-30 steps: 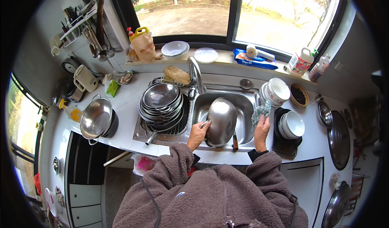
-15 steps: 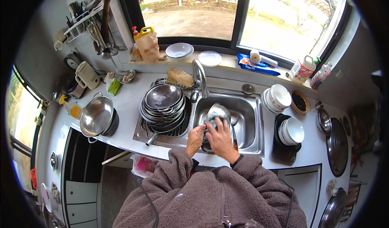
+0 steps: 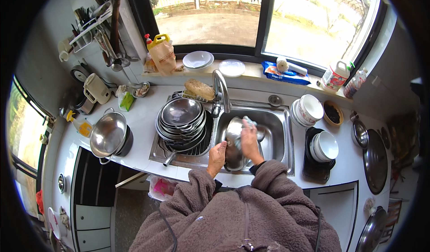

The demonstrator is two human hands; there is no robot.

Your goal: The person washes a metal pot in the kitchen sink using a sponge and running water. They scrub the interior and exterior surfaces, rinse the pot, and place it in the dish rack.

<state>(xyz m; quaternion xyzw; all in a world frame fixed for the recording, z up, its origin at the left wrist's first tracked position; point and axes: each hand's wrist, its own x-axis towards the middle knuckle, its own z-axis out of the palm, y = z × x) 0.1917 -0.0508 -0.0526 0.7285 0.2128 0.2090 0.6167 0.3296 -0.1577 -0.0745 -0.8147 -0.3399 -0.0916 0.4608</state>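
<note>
Steel lid (image 3: 233, 146) tilted in sink (image 3: 280, 135), left hand (image 3: 218, 153) gripping its edge — right hand (image 3: 249, 141) fingers together, pressing cloth (image 3: 247, 123) on it

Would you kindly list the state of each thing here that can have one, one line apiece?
left hand: gripping the steel lid's edge
right hand: pressing a cloth on the lid
steel lid: tilted in the sink
cloth: bunched under the right hand
faucet: no running water visible
steel pans: stacked on the drainboard
white bowls: stacked on a dark tray
steel bowl: upright, empty
</note>
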